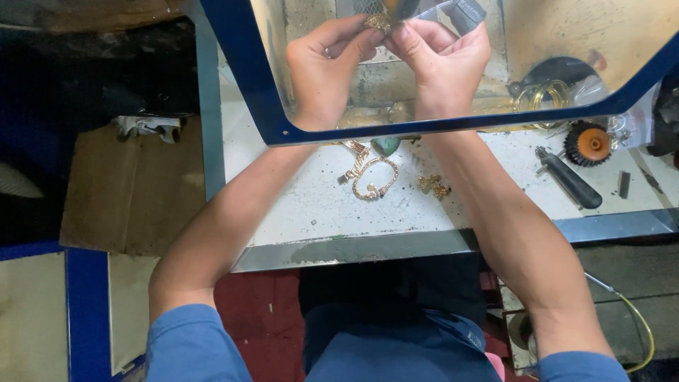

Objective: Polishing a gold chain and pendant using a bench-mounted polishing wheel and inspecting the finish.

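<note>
Behind the clear blue-framed shield (283, 131), left hand (327, 67) and right hand (442, 64) both pinch a small knobbly gold trinket (377, 22), above a gold chain (371, 177) on the speckled white tabletop (311, 205).

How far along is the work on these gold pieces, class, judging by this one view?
Done: nothing shows as finished for certain. In hand: the left hand and right hand pinch one small gold piece together behind the clear shield. Left: a gold chain and a small gold cluster lie untouched on the bench.
</note>
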